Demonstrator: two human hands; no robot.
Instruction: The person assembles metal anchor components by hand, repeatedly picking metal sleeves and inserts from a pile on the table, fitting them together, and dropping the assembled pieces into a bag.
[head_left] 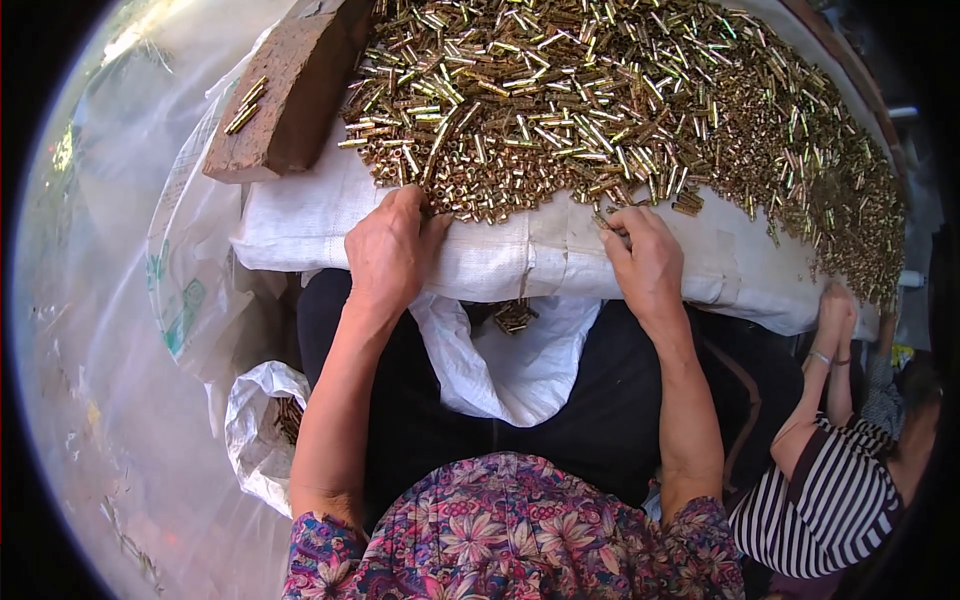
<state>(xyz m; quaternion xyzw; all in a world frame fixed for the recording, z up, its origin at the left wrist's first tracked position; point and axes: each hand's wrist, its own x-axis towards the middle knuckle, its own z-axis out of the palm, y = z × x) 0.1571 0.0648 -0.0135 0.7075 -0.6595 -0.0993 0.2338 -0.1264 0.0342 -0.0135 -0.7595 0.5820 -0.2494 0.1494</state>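
A big heap of brass-coloured metal pieces, long thin pins mixed with short tube-like ones, lies on a table covered with white woven sheeting. At the heap's near edge, left of centre, my left hand rests with curled fingers against the short pieces; whatever it pinches is hidden. Farther right, my right hand is closed, thumb against forefinger, on a small brass-coloured metal piece that pokes out toward the left. A few joined pieces lie just beyond it.
A reddish-brown brick sits at the table's left, with several pins on it. Across my lap hangs an open white sack with metal pieces inside. Another white bag stands lower left. A person in stripes works at the right.
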